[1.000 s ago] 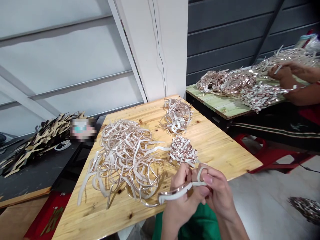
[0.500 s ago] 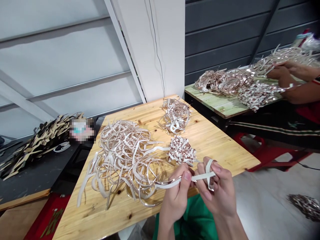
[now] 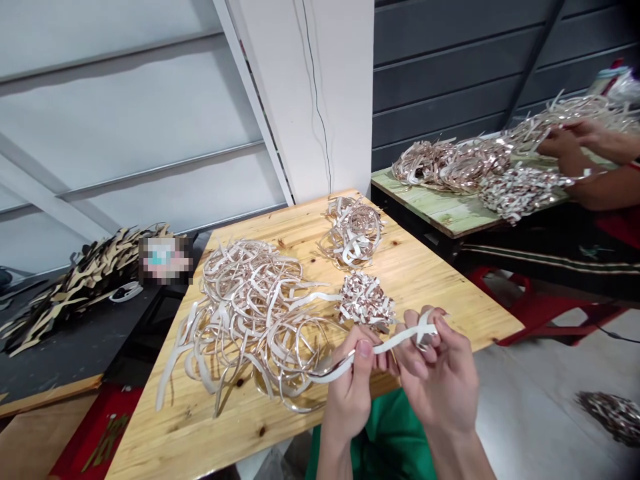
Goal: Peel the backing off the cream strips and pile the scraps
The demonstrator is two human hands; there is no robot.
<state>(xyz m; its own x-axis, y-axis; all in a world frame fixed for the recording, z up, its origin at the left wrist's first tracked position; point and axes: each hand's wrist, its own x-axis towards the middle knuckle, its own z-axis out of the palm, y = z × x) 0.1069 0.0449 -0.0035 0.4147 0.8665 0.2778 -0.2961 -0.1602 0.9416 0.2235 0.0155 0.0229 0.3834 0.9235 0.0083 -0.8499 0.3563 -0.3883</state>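
Note:
My left hand (image 3: pixel 353 380) pinches a white and rose-gold strip (image 3: pixel 330 375) between thumb and fingers near the table's front edge. To its right, my right hand (image 3: pixel 440 373) grips the same strip, which is looped at its fingertips. From my left hand the strip runs left into a large loose heap of curled strips (image 3: pixel 250 313) on the wooden table (image 3: pixel 400 267). Just beyond my hands lies a compact bunch of small knotted strips (image 3: pixel 365 300), partly hidden by my fingers. Farther back rests a smaller tangle of strips (image 3: pixel 353 230).
At the right, a person's hands (image 3: pixel 575 140) work over strips on a green-topped table (image 3: pixel 440 210). Red stools (image 3: pixel 540 313) stand below. A dark table (image 3: pixel 30 353) at the left bears black and tan strips (image 3: pixel 95 280). Another bunch (image 3: pixel 610 413) lies on the floor.
The strip's crossed loop at my right fingertips has become smaller and tighter. My right hand has turned slightly and risen a little. My left hand keeps its hold, nearly in place.

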